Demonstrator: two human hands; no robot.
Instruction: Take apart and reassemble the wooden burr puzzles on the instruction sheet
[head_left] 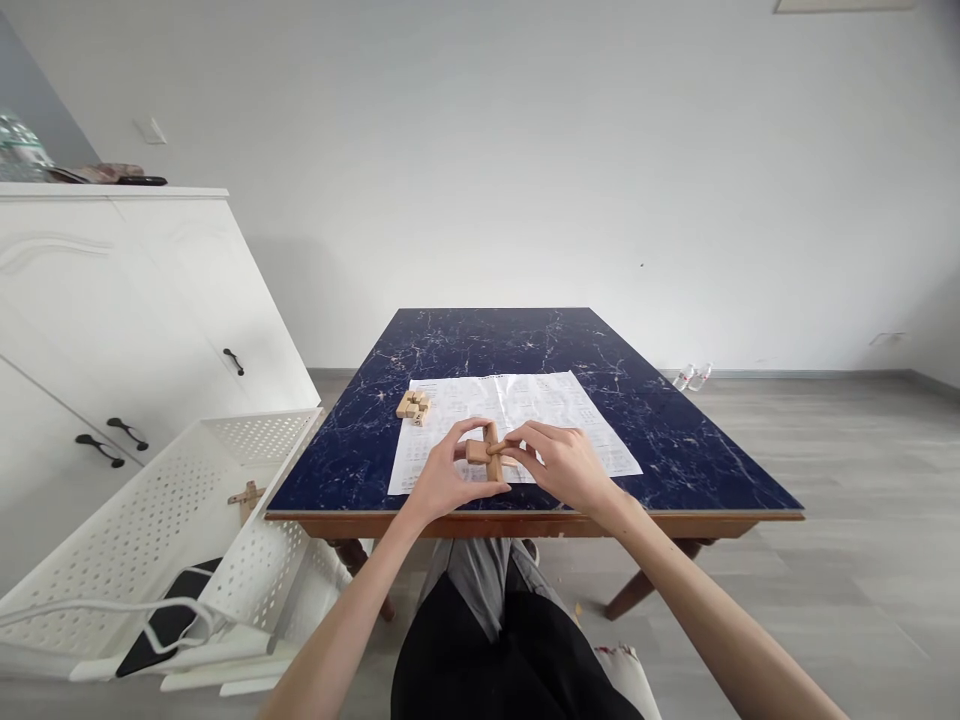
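Observation:
A brown wooden burr puzzle [493,468] made of crossed bars is held just above the printed paper sheet [592,430]. My left hand [441,480] grips it, with the fingers at its far end and the thumb at its near end. From the right, my right hand [559,458] pinches a slim wooden stick [498,448] lying against the middle of the cross. Whether the stick sits inside the puzzle or only touches it, I cannot tell. A cluster of pale wooden blocks [414,406] rests at the sheet's left edge.
Both hands are over the dark blue marble-patterned table [495,335]. A white perforated basket [82,560] stands at the left, with a wooden cross-shaped piece [246,496] in it. Beside it is a white cabinet [135,290]. Two bottles [693,376] stand on the floor by the wall.

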